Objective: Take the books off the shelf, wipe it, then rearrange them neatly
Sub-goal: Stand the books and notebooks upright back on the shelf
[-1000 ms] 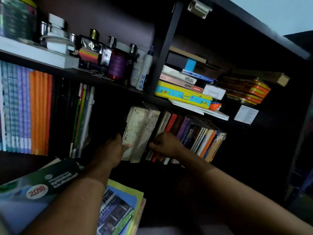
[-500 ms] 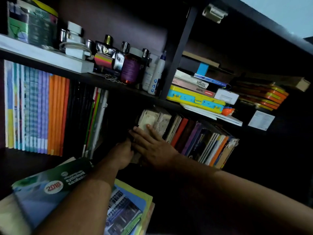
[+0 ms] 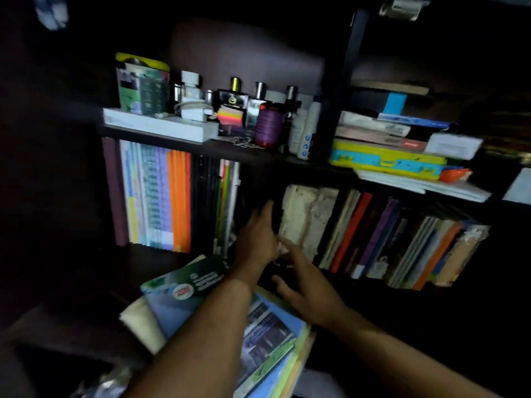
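- The right hand (image 3: 309, 294) has been pulled back off the worn cream books (image 3: 307, 219), fingers now loose and spread.
- The left hand (image 3: 255, 239), fingers straight, is kept in the dark gap beside them.
- The shelf (image 3: 287, 165) is blurred; any grip can't be made out.

Left hand (image 3: 256, 238): reaches into the dark gap beside the two worn cream-spined books (image 3: 307, 218), fingers extended; what it touches, if anything, is lost in shadow.
Right hand (image 3: 309, 294): fingers spread, low in front of the worn books, holding nothing.
Dark wooden shelf (image 3: 258, 152): upper board carries perfume bottles (image 3: 234, 100) and a purple bottle (image 3: 268, 126).
Lower row, left: upright orange-spined books (image 3: 179, 202).
Lower row, right: slanted mixed-colour books (image 3: 402, 242).
Foreground: flat stack of green and blue paperback books (image 3: 184, 285) under the left forearm.
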